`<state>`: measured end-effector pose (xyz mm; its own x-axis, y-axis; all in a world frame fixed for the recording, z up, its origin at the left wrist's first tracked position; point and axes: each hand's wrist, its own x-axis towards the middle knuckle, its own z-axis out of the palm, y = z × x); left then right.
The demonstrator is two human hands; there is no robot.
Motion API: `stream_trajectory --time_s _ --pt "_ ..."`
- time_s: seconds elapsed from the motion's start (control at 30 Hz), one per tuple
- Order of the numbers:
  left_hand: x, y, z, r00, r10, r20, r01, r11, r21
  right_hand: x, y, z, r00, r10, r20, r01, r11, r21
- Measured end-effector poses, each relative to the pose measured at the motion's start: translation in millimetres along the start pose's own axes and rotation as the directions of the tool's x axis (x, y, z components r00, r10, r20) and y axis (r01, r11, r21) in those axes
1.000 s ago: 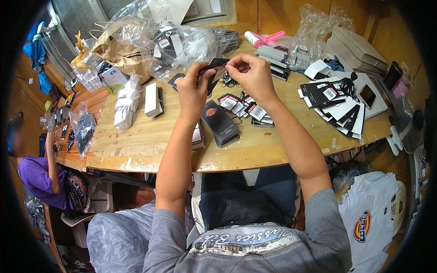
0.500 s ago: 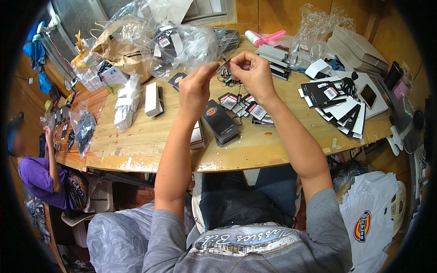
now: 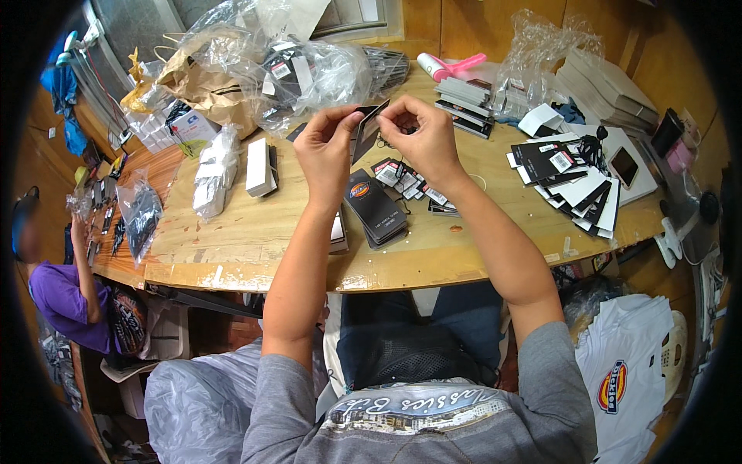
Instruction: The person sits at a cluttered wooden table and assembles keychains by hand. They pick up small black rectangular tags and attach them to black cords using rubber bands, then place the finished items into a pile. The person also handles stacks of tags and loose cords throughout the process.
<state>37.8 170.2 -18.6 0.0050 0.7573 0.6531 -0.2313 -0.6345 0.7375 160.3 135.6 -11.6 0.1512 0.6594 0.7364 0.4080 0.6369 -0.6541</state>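
**Black card held up over a littered wooden counter**

Narrow and firm, the left grip (image 3: 325, 155) holds a black card (image 3: 366, 127) above the far middle of the counter (image 3: 444, 259). The right grip (image 3: 425, 139) is narrow too, thumb and forefinger curled toward each other by the card's right edge (whether they pinch it, or something thinner, I cannot tell).

Nearer than both hands lies a stack of dark tags (image 3: 376, 209), a coloured emblem on its top. Just beyond it, to the right, is a cluster of labelled tags (image 3: 404, 179), partly overlapping one another. Well to the right, black and white cards (image 3: 568, 174) spread in a loose fan beside a phone (image 3: 623, 167).

Left of the hands stand a white card stack (image 3: 260, 170) and, farther left, a plastic-wrapped bundle (image 3: 214, 176). Clear plastic bags (image 3: 332, 73) crowd the far side, next to a brown paper bag (image 3: 205, 89). At far left sits another person (image 3: 69, 301), in purple.
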Motion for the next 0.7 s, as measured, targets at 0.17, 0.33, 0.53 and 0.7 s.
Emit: stream_trajectory --time_s 0.17,0.33,0.53,0.7 --pt "-0.1 3.7 1.8 0.995 0.051 0.081 -0.048 0.998 -0.045 0.0 -3.5 -1.6 1.0 0.03 0.001 -0.03 0.999 0.025" --pt "5.5 1.0 -3.1 0.956 0.165 0.244 -0.167 0.986 -0.015 0.4 -4.6 -3.7 1.0 -0.01 0.024 0.01 1.0 -0.016" --pt "10.3 -1.3 -10.6 0.949 -0.085 0.302 0.144 0.973 -0.179 0.9 -4.2 -4.2 0.994 -0.07 0.08 0.073 0.996 -0.044" --pt "10.7 -13.8 -13.9 0.929 -0.232 0.289 0.29 0.94 -0.177 1.4 -6.3 -4.5 0.986 -0.068 0.15 0.079 0.995 -0.068"
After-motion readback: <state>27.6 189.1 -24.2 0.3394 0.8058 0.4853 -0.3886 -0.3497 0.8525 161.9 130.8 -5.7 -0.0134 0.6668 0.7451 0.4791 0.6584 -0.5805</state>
